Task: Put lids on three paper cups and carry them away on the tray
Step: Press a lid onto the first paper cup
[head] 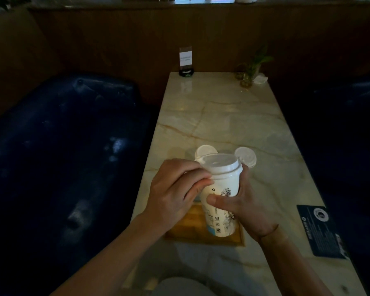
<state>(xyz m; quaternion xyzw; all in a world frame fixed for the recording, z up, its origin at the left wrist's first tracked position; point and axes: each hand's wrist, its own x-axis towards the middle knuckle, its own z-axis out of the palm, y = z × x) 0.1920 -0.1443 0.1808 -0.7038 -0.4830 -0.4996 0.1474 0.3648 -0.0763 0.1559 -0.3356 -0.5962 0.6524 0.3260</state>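
Tall white paper cup (219, 201) with dark printed artwork, standing upright on a shallow square wooden tray (186, 228) at the near end of a pale marble table (222, 116) veined in gold. Capped by a white plastic lid (220, 163), level on the rim as far as visible, though full seating all round cannot be confirmed.

Right hand (247, 207) wrapped around the cup's side, thumb curled across the printed front, fingers behind the wall. Left hand (174, 189) at the upper left of the cup, fingers curled with the tips against the cup just under the lid's skirt, apparently pressing or checking the seal.

Directly behind, two more white lidded tops: one (205, 151) peeking out at the left, one (246, 155) at the right, bodies hidden by the near cup and hands. Whether those sit on the tray or on the table beyond it, impossible to tell.

To the right, lying flat near the table edge, a dark printed card (320, 229). At the far end, a clear upright sign holder (185, 61) and a small green plant in a glass vase (252, 69). Dark blue padded seating (58, 150) along the left.

Risks from here, as a judgement: squeezing the thin wall too hard could bow the rim and pop the lid loose; uneven pressing could leave one side unlatched; tall cups on a small tray could topple if lifted off level.
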